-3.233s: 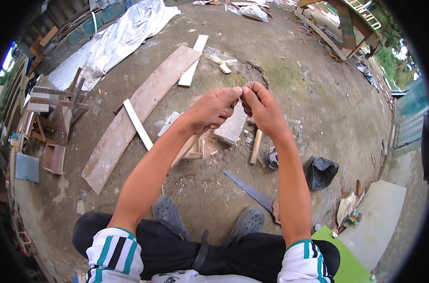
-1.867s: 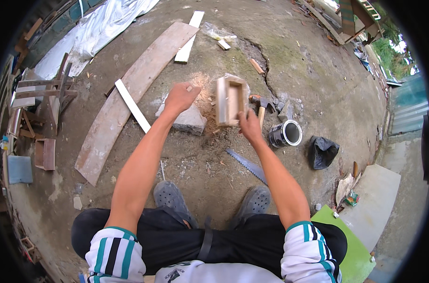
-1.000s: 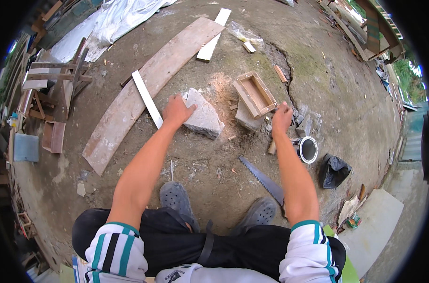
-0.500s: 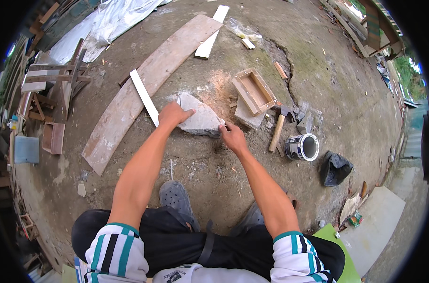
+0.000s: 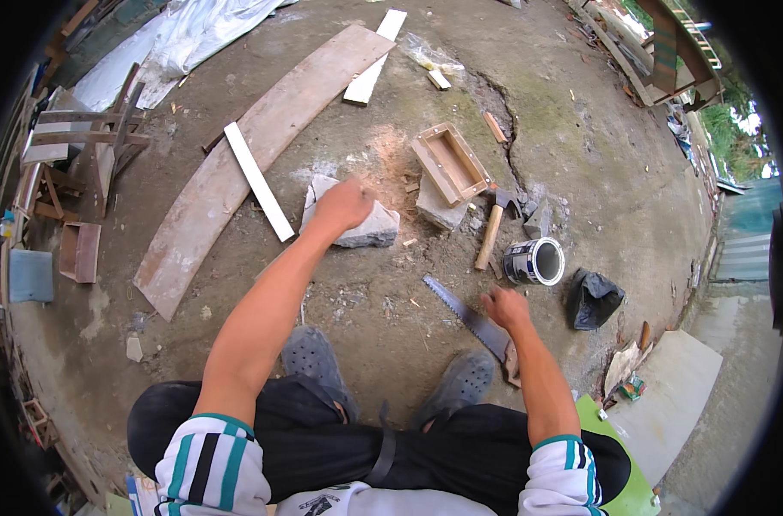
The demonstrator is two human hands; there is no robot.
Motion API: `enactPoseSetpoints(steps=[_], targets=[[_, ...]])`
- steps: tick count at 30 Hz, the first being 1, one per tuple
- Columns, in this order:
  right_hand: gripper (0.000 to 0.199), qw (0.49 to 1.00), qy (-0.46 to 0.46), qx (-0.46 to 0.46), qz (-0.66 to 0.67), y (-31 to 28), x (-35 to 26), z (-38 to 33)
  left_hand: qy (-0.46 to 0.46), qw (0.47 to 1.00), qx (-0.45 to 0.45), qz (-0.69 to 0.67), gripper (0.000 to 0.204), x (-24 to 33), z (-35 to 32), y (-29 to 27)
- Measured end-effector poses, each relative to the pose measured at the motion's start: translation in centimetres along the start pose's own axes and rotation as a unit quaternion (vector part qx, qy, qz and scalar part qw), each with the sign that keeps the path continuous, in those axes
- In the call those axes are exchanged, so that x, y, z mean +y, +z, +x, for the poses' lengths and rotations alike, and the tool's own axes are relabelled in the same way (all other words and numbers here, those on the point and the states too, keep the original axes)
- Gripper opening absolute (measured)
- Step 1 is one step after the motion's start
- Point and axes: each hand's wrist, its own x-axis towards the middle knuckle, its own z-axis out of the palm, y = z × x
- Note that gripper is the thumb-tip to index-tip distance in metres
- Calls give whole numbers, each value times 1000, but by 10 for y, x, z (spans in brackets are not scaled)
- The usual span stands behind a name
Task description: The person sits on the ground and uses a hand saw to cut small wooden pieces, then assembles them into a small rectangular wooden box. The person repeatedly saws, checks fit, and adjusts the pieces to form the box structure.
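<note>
A broken grey concrete slab (image 5: 367,230) lies on the ground ahead of me. Over its upper right part is my left hand (image 5: 344,205), fingers curled in; whatever they may hold is hidden. To the right and nearer me, my right hand (image 5: 505,307) is off the slab with its fingers curled together, and I cannot make out anything in them. Just beneath it a handsaw (image 5: 471,320) rests on the ground, toothed blade pointing up-left and its brown handle partly behind my right forearm.
A long plank (image 5: 237,185) with a white strip (image 5: 259,182) across it lies left. Rightward are a wooden box frame (image 5: 451,163) tilted on a concrete chunk (image 5: 439,206), a hammer (image 5: 493,228), an open paint can (image 5: 535,261) and a black plastic bag (image 5: 594,299).
My right hand has left the slab's right corner and moved right and nearer me, above the handsaw, which now shows. My left hand has shifted right over the slab.
</note>
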Motion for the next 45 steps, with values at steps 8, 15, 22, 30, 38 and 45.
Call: enactPoseSetpoints(steps=[8, 15, 22, 30, 38, 45], targets=[[66, 993, 115, -15, 4, 79, 79, -82, 82, 995, -42, 22, 43, 30, -8, 38], [62, 994, 100, 37, 12, 100, 91, -92, 125, 992, -16, 21, 52, 18, -6, 58], [45, 997, 4, 47, 57, 84, 108, -91, 278, 949, 144, -33, 56, -10, 3, 77], [45, 991, 30, 99, 83, 12, 63, -80, 295, 937, 184, 7, 52, -22, -2, 75], [60, 966, 10, 121, 229, -17, -32, -46, 240, 934, 263, 33, 42, -21, -5, 75], [59, 958, -15, 41, 285, -19, -93, -33, 253, 930, 266, 29, 34, -35, -4, 77]])
